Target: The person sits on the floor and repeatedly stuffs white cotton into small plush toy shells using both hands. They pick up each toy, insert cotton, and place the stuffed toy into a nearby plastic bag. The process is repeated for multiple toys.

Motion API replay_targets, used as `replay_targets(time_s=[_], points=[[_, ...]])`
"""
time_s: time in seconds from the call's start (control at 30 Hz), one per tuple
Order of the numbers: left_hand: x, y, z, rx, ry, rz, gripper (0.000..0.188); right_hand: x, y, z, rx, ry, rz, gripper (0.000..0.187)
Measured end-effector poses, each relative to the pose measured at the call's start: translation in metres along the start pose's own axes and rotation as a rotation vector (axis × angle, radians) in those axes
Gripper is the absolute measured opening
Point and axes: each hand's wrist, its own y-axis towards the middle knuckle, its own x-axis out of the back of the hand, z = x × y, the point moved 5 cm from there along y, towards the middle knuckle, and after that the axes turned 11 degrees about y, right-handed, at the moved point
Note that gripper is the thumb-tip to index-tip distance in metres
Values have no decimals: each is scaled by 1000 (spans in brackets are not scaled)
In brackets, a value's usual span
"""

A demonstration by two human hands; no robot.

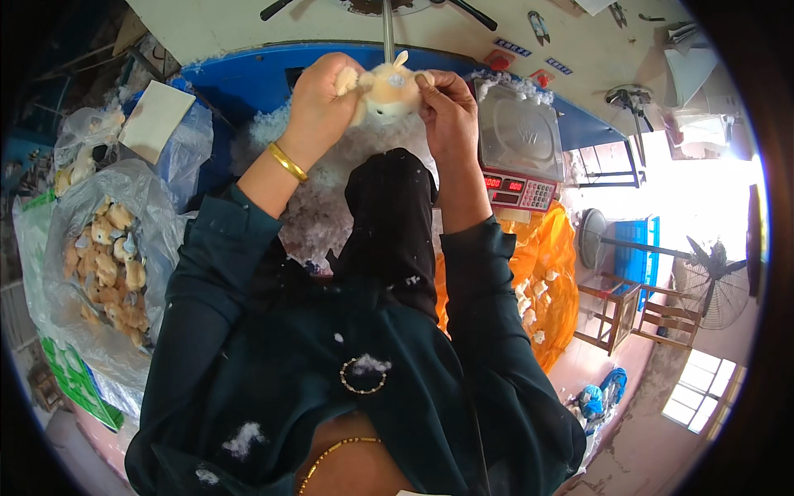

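Note:
A small cream and tan plush toy [392, 106] with a white lower part and a dark eye is held up between both hands. It sits right at the end of a metal tube [387, 33] that comes from the machine. My left hand [325, 97], a gold bangle on its wrist, is closed round the toy's left side. On the other side, my right hand [451, 106] pinches the toy's right edge between thumb and fingers. Whether the tube enters the toy cannot be made out. Loose white stuffing [318, 207] lies below the hands.
To the left, a clear plastic bag [62, 248] holds many tan plush pieces [107, 269]. A red-framed scale [521, 132] stands just right of my right hand. Below it hangs an orange bag [562, 281] with small white pieces. Farther right are a fan [711, 281] and wooden stools [612, 314].

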Motion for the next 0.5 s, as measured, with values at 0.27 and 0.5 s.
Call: replay_targets(time_s=[0.27,0.5], points=[[10,-31,12,519,-849,376,24,87,-69,77,-297,-1420,397,16],[-14,-51,18,672,-1080,533,33,17,-97,71,36,-1352,390,27]])
